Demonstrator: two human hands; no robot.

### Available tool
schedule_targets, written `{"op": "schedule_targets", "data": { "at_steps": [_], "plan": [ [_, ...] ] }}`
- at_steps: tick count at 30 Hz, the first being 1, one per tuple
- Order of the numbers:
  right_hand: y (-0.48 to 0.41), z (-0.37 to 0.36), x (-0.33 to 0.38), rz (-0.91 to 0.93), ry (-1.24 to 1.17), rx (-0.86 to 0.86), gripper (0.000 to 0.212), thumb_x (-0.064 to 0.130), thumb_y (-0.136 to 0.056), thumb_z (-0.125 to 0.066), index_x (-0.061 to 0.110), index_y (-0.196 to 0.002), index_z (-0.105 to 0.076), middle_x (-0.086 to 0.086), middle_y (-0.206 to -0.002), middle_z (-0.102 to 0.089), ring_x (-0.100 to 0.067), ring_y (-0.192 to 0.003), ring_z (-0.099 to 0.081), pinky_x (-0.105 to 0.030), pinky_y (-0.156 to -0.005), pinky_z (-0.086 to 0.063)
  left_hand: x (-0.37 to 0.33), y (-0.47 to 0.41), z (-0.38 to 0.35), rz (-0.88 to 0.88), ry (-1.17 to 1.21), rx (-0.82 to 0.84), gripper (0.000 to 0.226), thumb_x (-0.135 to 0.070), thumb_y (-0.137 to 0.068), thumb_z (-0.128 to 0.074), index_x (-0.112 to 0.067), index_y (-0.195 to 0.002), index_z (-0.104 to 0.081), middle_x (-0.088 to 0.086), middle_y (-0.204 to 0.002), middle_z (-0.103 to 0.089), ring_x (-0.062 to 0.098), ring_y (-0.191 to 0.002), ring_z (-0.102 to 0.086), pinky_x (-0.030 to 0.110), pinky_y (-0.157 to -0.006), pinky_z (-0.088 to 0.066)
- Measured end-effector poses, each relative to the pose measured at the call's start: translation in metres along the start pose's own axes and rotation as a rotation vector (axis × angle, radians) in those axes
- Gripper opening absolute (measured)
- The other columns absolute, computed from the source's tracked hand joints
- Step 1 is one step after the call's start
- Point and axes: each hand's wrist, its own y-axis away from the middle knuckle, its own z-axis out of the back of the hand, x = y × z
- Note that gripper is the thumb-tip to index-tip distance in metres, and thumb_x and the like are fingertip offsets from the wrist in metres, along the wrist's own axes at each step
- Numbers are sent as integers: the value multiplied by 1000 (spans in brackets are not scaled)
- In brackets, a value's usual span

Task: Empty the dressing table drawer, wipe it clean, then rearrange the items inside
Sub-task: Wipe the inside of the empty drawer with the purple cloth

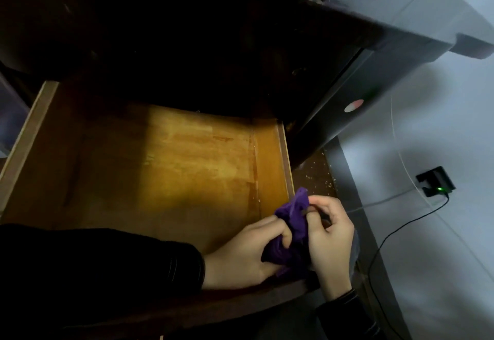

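Evidently the person's left hand (240,254) grips the purple cloth (291,232) over the near right corner of the pulled-out drawer (284,158). The right hand (331,238) pinches the cloth's upper edge, probably to bunch it so a fresh face meets the wood. The drawer floor shows bare, so this looks like the wiping step. The dark table (240,32) overhangs and shades the drawer's back. A black cable (387,235) and charger (435,182) lie well apart at right.

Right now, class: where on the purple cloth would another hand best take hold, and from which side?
Pinch the free upper peak of the purple cloth, coming from the far side over the right drawer wall. The left hand and right hand cover its bunched lower part; only that peak is bare.
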Motion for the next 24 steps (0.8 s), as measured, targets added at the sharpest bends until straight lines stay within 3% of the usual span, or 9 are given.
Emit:
{"op": "schedule_targets", "data": {
  "at_steps": [3, 5, 8, 9, 11, 14, 16, 21, 24],
  "plan": [
    [0, 0, -1, 37, 25, -19, 33, -5, -90, -62, 27, -99, -69, 9, -98, -69, 1, -96, -63, -4, -78, -43, 14, -24, 22, 28, -7, -132, 32, 6, -72, -64, -14, -94, -53, -3, -98, -55, 13, -90, -55, 30, -79, -45],
    [-1, 0, -4, 51, 22, -16, 35, -5, -90, -62, 29, -97, -69, 11, -99, -69, -2, -95, -63, -10, -79, -47, 30, -69, 52, 109, 15, -332, 28, 8, -76, -61, -6, -99, -55, 4, -98, -60, 17, -89, -57, 29, -81, -45],
    [-4, -2, -7, 66, 21, 2, 35, -6, -89, -61, 27, -95, -70, 10, -97, -67, -6, -94, -64, -21, -80, -50, 62, -145, 102, 417, 13, -512, 23, -3, -92, -60, -1, -115, -61, 11, -110, -64, 23, -105, -59, 31, -91, -49],
    [-4, -2, -7, 86, 19, 3, 34, -7, -89, -61, 25, -94, -70, 10, -97, -66, -4, -95, -63, -18, -80, -50, 72, -160, 109, 522, -26, -491, 17, -7, -96, -55, -2, -112, -62, 11, -105, -63, 23, -101, -58, 31, -85, -50],
    [-4, -2, -7, 121, 25, -2, 32, -8, -87, -61, 22, -93, -70, 9, -96, -66, -1, -95, -61, -8, -78, -45, 87, -168, 110, 547, -154, -434, 14, -4, -95, -51, -2, -106, -59, 15, -99, -60, 24, -94, -54, 33, -76, -47],
    [-6, -1, -9, 131, 36, -7, 31, -9, -86, -61, 20, -93, -71, 7, -97, -66, 0, -97, -61, -5, -80, -43, 89, -139, 92, 364, -367, -311, 46, -1, -81, -60, -3, -126, -51, 19, -121, -55, 32, -108, -57, 38, -94, -49],
    [-6, -1, -9, 142, 39, -4, 30, -8, -86, -61, 19, -93, -71, 7, -98, -65, -2, -98, -61, -6, -82, -42, 84, -113, 77, 328, -450, -215, 55, -7, -75, -64, -8, -127, -46, 15, -124, -50, 37, -110, -58, 42, -93, -49],
    [-5, -1, -7, 148, 63, 20, 31, -4, -87, -60, 24, -96, -69, 10, -101, -64, 1, -100, -59, -4, -82, -40, 55, -13, 20, 161, -528, 65, 43, -9, -71, -63, -15, -112, -51, 5, -116, -50, 29, -103, -57, 41, -83, -49],
    [-5, -2, -5, 139, 64, 37, 33, -3, -87, -59, 28, -96, -67, 9, -102, -63, 3, -100, -58, -3, -82, -40, 36, 14, 7, 193, -424, 290, 36, -2, -75, -64, -19, -106, -58, 0, -115, -59, 18, -105, -57, 35, -88, -50]
  ]
}}
